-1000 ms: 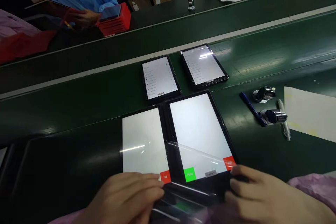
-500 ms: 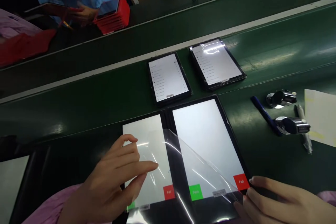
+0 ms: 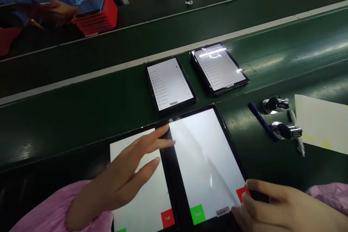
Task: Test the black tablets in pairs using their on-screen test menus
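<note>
- Plastic film, thin and transparent (image 3: 210, 179), lies loosely over the near right tablet, a black-bordered slab with a glowing white screen (image 3: 220, 139); one film edge slants down that screen towards its lower right corner.
- Curled fingers of the bare right hand (image 3: 269, 203) seem to pinch the film at that corner, partly covering a small red square button (image 3: 241, 193).
- Spread wide of its thumb, the left hand's fingers (image 3: 160, 132) reach over the dark gap beside the near left tablet, another black-bordered slab lit white (image 3: 141, 204). That hand holds nothing I can make out; whether its fingertips touch the film, I cannot tell.
- Skewing looks the chief risk: with apparently one corner pinched, the film could swing crooked if the right hand shifts.
- Creases or trapped air could follow if the left hand pressed down on a slack part.
- Stray contact is possible too: a low thumb or fingertip could tap the bright green square button (image 3: 197, 214) or smear the glass.
- Nudging is another hazard, since both near tablets sit side by side; a wide rightward sweep could also knock the slim dark-blue pen (image 3: 261, 120) beside the round-based chrome fitting (image 3: 286, 130).
</note>
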Tool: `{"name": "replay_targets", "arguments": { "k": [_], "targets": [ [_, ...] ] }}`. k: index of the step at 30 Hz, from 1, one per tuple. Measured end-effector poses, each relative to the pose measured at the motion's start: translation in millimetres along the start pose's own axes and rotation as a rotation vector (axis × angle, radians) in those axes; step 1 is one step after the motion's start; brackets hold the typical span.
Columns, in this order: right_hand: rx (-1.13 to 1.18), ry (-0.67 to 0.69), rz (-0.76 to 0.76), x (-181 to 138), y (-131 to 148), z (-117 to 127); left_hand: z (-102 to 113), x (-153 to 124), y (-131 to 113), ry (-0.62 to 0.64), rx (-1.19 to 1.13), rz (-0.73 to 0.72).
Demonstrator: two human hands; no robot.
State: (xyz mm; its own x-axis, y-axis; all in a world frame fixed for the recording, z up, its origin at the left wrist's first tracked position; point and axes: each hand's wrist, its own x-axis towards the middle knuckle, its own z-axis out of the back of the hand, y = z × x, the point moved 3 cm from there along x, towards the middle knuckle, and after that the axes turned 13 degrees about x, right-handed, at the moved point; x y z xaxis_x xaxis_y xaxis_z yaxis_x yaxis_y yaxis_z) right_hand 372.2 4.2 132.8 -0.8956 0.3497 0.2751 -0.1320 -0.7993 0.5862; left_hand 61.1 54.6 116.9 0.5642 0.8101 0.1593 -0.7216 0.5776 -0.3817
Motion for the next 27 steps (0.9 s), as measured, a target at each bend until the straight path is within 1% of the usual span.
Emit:
{"name": "replay_targets", "arguments": {
  "k": [2,3,4,5,6,7,9,10,11,12,13,15,18,20,22,24,25,27],
  "targets": [
    [0.004,-0.077,-0.027,12,-12,1,-9,14,-3,0.031,0.093,-0.031],
    [0.019,-0.082,-0.019,22,-24,4,-12,19,-4,0.044,0.121,-0.054],
    [0.040,-0.068,0.023,34,-38,8,-13,22,-2,0.048,0.130,-0.057],
    [0.053,-0.076,0.039,47,-56,14,-11,23,3,0.044,0.116,-0.026],
    [0.078,-0.137,0.060,60,-75,21,-8,22,11,0.038,0.084,0.046],
    [0.146,-0.238,0.041,72,-96,30,-2,18,22,0.028,0.047,0.162],
    [0.255,-0.490,-0.112,89,-137,47,10,0,48,-0.022,0.010,0.476],
    [0.296,-0.622,-0.194,93,-153,53,16,-12,60,-0.040,0.021,0.634],
    [0.318,-0.741,-0.263,96,-165,58,19,-26,71,-0.048,0.043,0.765],
    [0.329,-0.836,-0.309,97,-173,61,21,-40,80,-0.055,0.062,0.865],
    [0.333,-0.903,-0.330,97,-178,63,19,-53,85,-0.066,0.053,0.931],
    [0.342,-0.970,-0.326,96,-180,65,8,-75,89,-0.131,-0.080,1.006],
    [0.364,-1.005,-0.320,93,-182,64,-18,-94,84,-0.256,-0.377,1.079],
    [0.363,-1.003,-0.340,92,-184,64,-31,-98,81,-0.271,-0.464,1.105],
    [0.354,-0.990,-0.350,92,-185,63,-32,-95,82,-0.271,-0.400,1.077],
    [0.349,-0.971,-0.338,92,-185,62,-21,-87,83,-0.271,-0.267,1.012],
    [0.351,-0.957,-0.334,93,-184,61,-14,-80,83,-0.254,-0.181,0.966],
    [0.367,-0.932,-0.338,94,-183,61,-3,-63,79,-0.171,-0.033,0.849]
  ]
}}
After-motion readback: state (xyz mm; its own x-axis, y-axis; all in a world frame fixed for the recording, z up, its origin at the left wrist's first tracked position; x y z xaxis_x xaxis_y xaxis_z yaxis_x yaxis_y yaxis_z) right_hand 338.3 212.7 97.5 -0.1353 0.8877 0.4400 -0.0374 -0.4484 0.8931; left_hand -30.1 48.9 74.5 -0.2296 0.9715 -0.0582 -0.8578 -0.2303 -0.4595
